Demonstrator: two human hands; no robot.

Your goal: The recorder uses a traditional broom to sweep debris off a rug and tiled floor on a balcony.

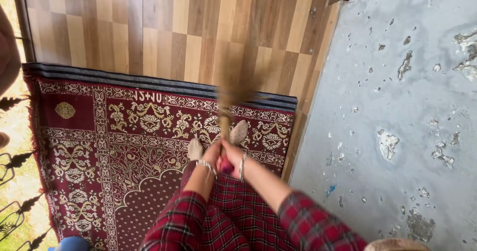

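Both hands are gripping a broom over a patterned rug.

The left hand (212, 154) and right hand (232, 151) are closing together around the pink end of the broom (229, 97), each wrist wearing a thin bracelet. The broom's handle is pointing away from the person, and its blurred brown bristles are hovering over the far edge of the dark red rug (114, 146), where it is meeting the wooden floor (164, 27). Two feet in pale socks are standing on the rug just beside the hands. A worn grey wall (397, 107) is rising to the right.
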